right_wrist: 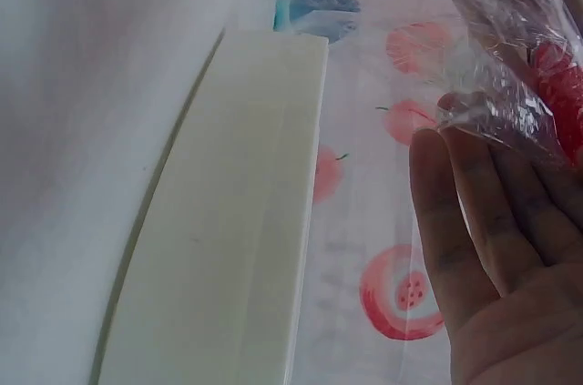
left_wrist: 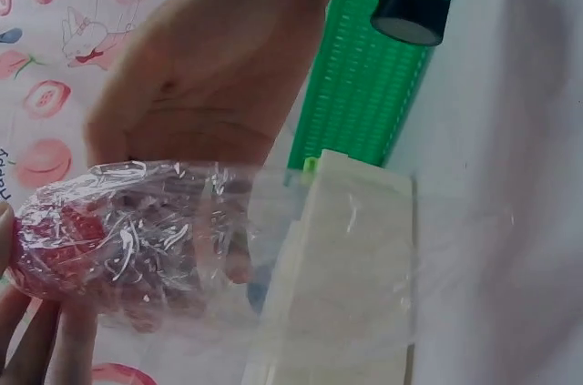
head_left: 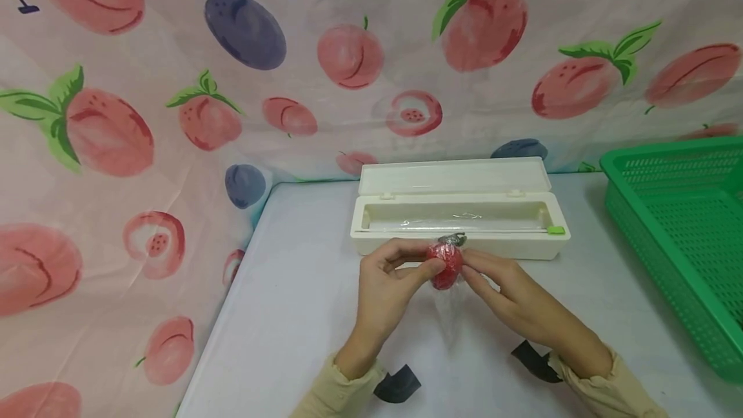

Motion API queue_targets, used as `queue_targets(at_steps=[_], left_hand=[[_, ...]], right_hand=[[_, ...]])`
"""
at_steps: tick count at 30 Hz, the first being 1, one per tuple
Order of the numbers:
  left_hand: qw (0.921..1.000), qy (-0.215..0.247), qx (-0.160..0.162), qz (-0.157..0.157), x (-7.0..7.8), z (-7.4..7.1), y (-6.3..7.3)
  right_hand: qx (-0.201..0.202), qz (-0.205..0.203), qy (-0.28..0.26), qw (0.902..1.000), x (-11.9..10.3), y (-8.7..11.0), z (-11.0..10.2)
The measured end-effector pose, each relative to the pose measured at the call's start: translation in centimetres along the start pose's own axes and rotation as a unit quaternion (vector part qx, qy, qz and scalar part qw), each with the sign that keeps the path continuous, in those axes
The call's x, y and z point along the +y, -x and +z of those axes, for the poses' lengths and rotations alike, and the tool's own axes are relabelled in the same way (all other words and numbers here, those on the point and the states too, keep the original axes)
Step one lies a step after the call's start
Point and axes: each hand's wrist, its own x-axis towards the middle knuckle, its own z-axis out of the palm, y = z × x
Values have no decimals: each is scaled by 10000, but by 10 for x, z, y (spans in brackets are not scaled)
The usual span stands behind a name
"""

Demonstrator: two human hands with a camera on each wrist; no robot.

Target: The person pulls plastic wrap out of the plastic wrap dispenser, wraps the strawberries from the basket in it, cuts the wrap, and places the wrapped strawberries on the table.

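While a film-wrapped strawberry [head_left: 445, 278] is pinched between curled fingers and thumb of the left hand [head_left: 386, 284], its three-o'clock side is touched by the right hand [head_left: 516, 295], fingers nearly straight. An open white box [head_left: 511, 247] is seen at twelve, a green basket [head_left: 662, 276] at three. "Hap" can be read on the fruit-print cloth [left_wrist: 82, 3].

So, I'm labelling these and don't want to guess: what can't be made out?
Film, loose end: head view, fades clear against the white table.
Strawberry: right wrist view, cut off by the right edge.
Left hand: left wrist view, mostly cut off by the picture's edges.
Right hand: head view, contact too small to tell whether it pinches.
Green basket: head view, partly cut off by the right edge.
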Motion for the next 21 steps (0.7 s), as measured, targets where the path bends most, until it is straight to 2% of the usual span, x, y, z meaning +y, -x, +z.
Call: queue_targets(at_steps=[7,9,14,18,21], left_hand=[[9983,-401,-69,415,-4,-1,-1],[9988,-343,-163,295,-4,-2,-1],[9974,-160,-615,-335,-4,-3,-2],[9937,-157,-1062,-334,-6,-4,-2],[9927,-117,-1165,-294,-6,-5,-2]], right_hand=[[-127,179,-317,9993,0,1,2],[-71,121,-349,9993,2,0,4],[137,47,-336,9993,3,-2,8],[266,14,-395,9989,3,-3,12],[331,0,-443,9985,3,-4,14]])
